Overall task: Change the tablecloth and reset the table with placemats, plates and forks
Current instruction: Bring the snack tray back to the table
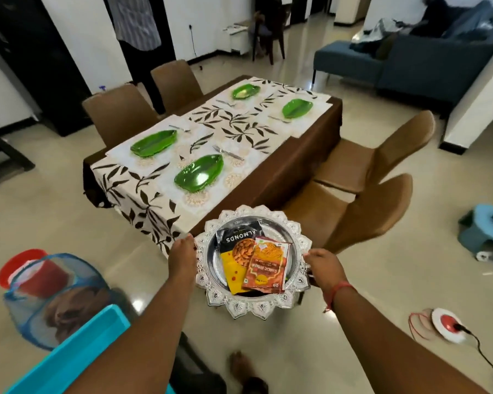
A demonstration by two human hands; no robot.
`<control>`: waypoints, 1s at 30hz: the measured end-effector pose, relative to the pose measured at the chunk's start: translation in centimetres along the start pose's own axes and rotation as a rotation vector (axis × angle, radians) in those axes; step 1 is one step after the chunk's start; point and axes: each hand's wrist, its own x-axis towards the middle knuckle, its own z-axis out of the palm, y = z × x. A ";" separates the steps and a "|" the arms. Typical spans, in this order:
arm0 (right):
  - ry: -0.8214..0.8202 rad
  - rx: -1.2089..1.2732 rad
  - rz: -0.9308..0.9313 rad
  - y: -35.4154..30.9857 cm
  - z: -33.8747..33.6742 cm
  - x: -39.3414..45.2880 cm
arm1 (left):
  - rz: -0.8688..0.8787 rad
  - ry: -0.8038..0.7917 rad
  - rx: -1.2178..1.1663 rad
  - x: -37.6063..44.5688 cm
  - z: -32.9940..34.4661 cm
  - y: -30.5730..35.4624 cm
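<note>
Both sides of an ornate silver tray (253, 304) are held, the left hand (182, 255) curled on its scalloped left rim and the right hand (322, 264) on the right rim; each grip is closed on the edge, and two snack packets (254, 261) lie flat inside. Judged by its look, the tray is stiff and smooth, so the packets could slide if it is tilted; opposite rims are the sound place to hold it. It is carried level just short of the near end of the surface (268, 180), where a leaf-print tablecloth (143, 200), placemats (188, 183), four green plates (199, 173) and forks (228, 153) are laid; the near plate's long axis runs diagonally, its tip toward the far right.
</note>
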 end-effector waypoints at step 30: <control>0.042 0.105 -0.118 -37.5 26.4 58.1 | 0.169 0.185 -0.240 33.1 12.0 28.7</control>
